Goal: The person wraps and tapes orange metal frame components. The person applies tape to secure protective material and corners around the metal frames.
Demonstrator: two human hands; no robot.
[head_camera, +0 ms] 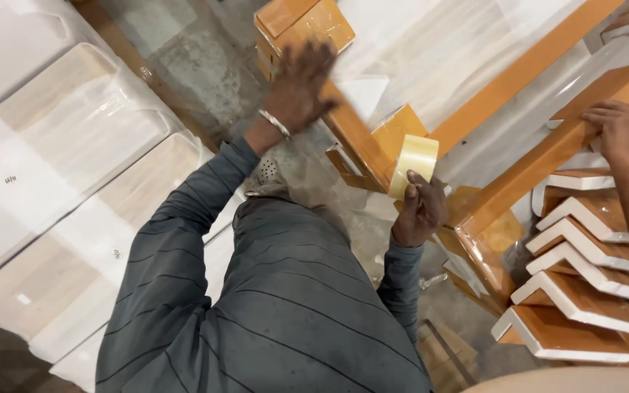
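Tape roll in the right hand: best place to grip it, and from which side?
Grip the tape roll across its flat side faces near the lower rim, coming from below, as the right hand does. It stands on edge by the orange frame, so the upper rim and open core stay free. The left hand presses the frame's wrapped corner.

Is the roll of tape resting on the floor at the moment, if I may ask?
No, the right hand holds the tape roll up beside the orange frame.
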